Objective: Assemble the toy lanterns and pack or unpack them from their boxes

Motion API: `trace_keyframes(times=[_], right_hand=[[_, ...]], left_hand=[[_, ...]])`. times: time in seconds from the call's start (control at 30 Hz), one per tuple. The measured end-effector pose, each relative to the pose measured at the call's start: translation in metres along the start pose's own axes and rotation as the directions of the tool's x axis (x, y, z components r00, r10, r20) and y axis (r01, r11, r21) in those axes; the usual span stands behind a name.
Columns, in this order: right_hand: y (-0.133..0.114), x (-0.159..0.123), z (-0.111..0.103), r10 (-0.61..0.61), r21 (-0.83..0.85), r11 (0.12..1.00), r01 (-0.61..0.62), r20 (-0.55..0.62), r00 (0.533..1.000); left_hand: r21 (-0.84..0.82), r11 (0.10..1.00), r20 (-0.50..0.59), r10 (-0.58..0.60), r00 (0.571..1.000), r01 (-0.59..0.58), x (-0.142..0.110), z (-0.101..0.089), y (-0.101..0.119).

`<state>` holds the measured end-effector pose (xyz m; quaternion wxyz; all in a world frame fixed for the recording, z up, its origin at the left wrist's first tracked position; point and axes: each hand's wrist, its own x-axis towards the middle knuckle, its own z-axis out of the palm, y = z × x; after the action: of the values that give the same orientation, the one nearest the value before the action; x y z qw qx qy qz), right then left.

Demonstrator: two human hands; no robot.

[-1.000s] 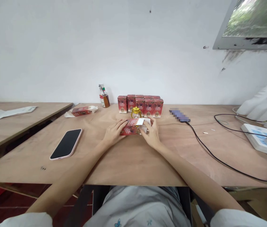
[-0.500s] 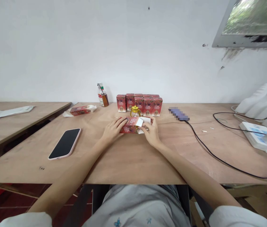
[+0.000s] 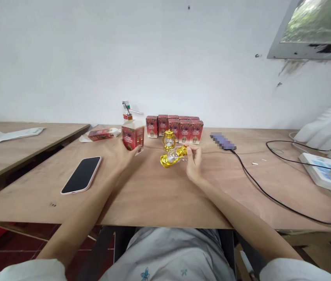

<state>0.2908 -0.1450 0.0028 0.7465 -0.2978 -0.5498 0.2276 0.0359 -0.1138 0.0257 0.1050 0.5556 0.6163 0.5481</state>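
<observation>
My left hand (image 3: 123, 154) is closed round a red printed box (image 3: 132, 137) with its top flaps open, raised at the left of centre and slightly blurred. Between the fingers of my right hand (image 3: 194, 162), one end of a small gold lantern (image 3: 173, 156) with a clear middle is pinched. That lantern lies tilted on its side, its wide base pointing left. Just behind it a second gold lantern (image 3: 169, 141) stands upright on the table. Several closed red boxes (image 3: 184, 130) are lined up behind that, near the wall.
Left on the table lie a phone (image 3: 81, 175) and an opened red box (image 3: 103, 134). A bottle (image 3: 127, 111) is partly hidden behind the raised box. To the right are a second phone (image 3: 223, 141) on a black cable (image 3: 259, 183), a power strip (image 3: 319, 169) and white stacked pieces (image 3: 317, 125).
The lantern has come out of the box and is now in my right hand. My left hand has carried the open box left and up. The standing lantern is now fully visible.
</observation>
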Motion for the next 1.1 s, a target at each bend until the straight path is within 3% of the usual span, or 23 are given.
trace_keyframes(times=[0.07, 0.13, 0.2, 0.27, 0.33, 0.43, 0.57, 0.67, 0.77, 0.87, 0.9, 0.93, 1.03, 1.1], right_hand=[[0.001, -0.003, 0.0, 0.012, -0.018, 1.0, -0.011, 0.06, 0.998], [0.004, -0.004, -0.001, 0.023, -0.074, 0.997, -0.015, 0.115, 0.993], [0.005, -0.003, -0.002, 0.037, -0.148, 0.989, -0.015, 0.147, 0.988], [0.006, -0.002, -0.001, 0.048, -0.214, 0.977, -0.013, 0.161, 0.986], [0.005, -0.002, -0.001, 0.037, -0.275, 0.961, 0.017, 0.189, 0.981], [0.003, -0.003, 0.0, -0.042, -0.388, 0.906, 0.169, 0.315, 0.948], [0.002, -0.008, -0.001, -0.143, -0.508, 0.772, 0.381, 0.446, 0.884], [-0.002, -0.015, -0.001, -0.258, -0.506, 0.69, 0.517, 0.495, 0.83], [-0.011, -0.029, 0.003, -0.319, -0.331, 0.705, 0.628, 0.643, 0.697], [-0.02, -0.047, 0.013, -0.25, -0.164, 0.79, 0.59, 0.794, 0.555], [-0.023, -0.051, 0.016, -0.22, -0.153, 0.816, 0.557, 0.81, 0.544], [-0.024, -0.055, 0.019, -0.192, -0.162, 0.839, 0.52, 0.805, 0.561], [-0.025, -0.057, 0.022, -0.14, -0.228, 0.872, 0.432, 0.73, 0.668], [-0.023, -0.056, 0.021, -0.13, -0.26, 0.871, 0.418, 0.697, 0.706]], left_hand=[[-0.327, 0.931, 0.039, -0.159, 0.986, 0.163, 0.0, 0.008, 0.003], [-0.57, 0.728, 0.205, -0.323, 0.924, 0.381, -0.002, 0.017, 0.007], [-0.64, 0.485, 0.403, -0.448, 0.798, 0.596, -0.005, 0.023, 0.009], [-0.628, 0.297, 0.547, -0.488, 0.68, 0.719, -0.009, 0.026, 0.01], [-0.622, 0.21, 0.619, -0.459, 0.638, 0.755, -0.012, 0.027, 0.009], [-0.603, 0.203, 0.663, -0.409, 0.627, 0.771, -0.017, 0.026, 0.008], [-0.546, 0.197, 0.719, -0.389, 0.576, 0.814, -0.022, 0.025, 0.014], [-0.578, 0.19, 0.733, -0.308, 0.607, 0.794, -0.028, 0.024, 0.023], [-0.623, 0.179, 0.728, -0.224, 0.648, 0.762, -0.033, 0.024, 0.028], [-0.657, 0.213, 0.709, -0.154, 0.689, 0.723, -0.036, 0.023, 0.025], [-0.657, 0.244, 0.708, -0.125, 0.695, 0.713, -0.036, 0.023, 0.023], [-0.648, 0.279, 0.716, -0.093, 0.691, 0.709, -0.036, 0.022, 0.02], [-0.6, 0.363, 0.762, -0.012, 0.647, 0.713, -0.035, 0.02, 0.013], [-0.585, 0.381, 0.778, 0.017, 0.627, 0.716, -0.034, 0.018, 0.01]])
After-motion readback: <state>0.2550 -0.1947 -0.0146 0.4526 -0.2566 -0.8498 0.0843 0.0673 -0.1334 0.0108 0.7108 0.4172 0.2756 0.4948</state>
